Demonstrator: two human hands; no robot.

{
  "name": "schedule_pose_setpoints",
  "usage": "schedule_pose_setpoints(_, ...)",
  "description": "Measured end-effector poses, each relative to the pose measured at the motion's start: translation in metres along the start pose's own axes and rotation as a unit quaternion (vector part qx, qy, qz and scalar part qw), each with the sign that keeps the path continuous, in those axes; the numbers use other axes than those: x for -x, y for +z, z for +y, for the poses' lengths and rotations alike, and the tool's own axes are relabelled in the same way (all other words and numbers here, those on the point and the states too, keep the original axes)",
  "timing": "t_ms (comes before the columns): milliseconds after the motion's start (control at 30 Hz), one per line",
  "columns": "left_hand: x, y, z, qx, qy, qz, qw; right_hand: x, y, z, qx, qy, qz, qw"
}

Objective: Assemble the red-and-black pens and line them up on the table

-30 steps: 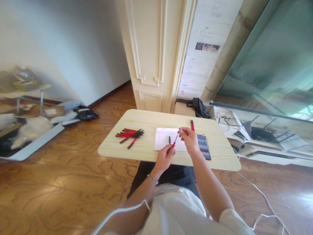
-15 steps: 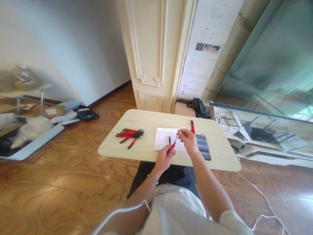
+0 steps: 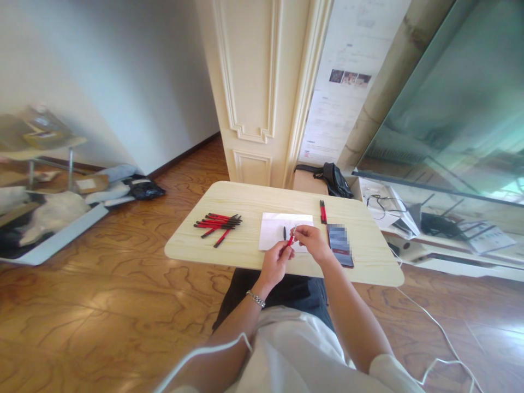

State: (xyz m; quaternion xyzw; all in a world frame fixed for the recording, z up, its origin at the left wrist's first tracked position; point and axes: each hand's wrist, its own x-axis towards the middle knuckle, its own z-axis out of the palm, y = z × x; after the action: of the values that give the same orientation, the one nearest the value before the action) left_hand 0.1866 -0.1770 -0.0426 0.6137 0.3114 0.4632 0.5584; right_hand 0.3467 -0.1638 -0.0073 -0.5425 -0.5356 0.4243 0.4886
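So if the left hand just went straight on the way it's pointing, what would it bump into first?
Probably the right hand, which pinches the far end of the pen that the left hand holds. The paper lies beneath, though depth is hard to judge.

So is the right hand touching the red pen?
Touching. The head view shows the right hand pinching the upper end of the red pen, while the left hand grips its lower end.
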Motion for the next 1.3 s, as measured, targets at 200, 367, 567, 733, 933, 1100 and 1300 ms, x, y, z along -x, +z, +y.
schedule_pose_setpoints(200,0.0,-0.001,0.0,-0.01,0.001,0.002,1.0,-0.032,0.006,0.007,0.307,0.036,0.034,0.95)
schedule_pose_setpoints(367,0.0,-0.002,0.001,-0.014,-0.003,0.009,1.0,-0.048,0.024,0.004,0.447,0.125,0.03,0.885)
schedule_pose_setpoints(567,0.001,-0.001,0.005,-0.002,-0.006,0.006,1.0,-0.048,0.012,0.005,0.218,0.055,0.073,0.972)
schedule_pose_setpoints(733,0.0,-0.001,0.004,-0.003,-0.007,-0.001,1.0,-0.027,-0.008,-0.027,-0.105,0.0,0.146,0.984)
schedule_pose_setpoints(933,0.0,-0.001,0.004,-0.035,0.01,-0.005,0.999,-0.01,-0.01,-0.058,-0.139,-0.029,0.135,0.981)
schedule_pose_setpoints(1100,0.0,-0.001,0.005,-0.036,0.01,-0.003,0.999,-0.011,-0.006,-0.054,-0.121,-0.045,0.131,0.983)
schedule_pose_setpoints(1300,0.0,0.0,0.005,-0.033,0.001,-0.004,0.999,-0.009,-0.003,-0.044,-0.054,-0.038,0.104,0.992)
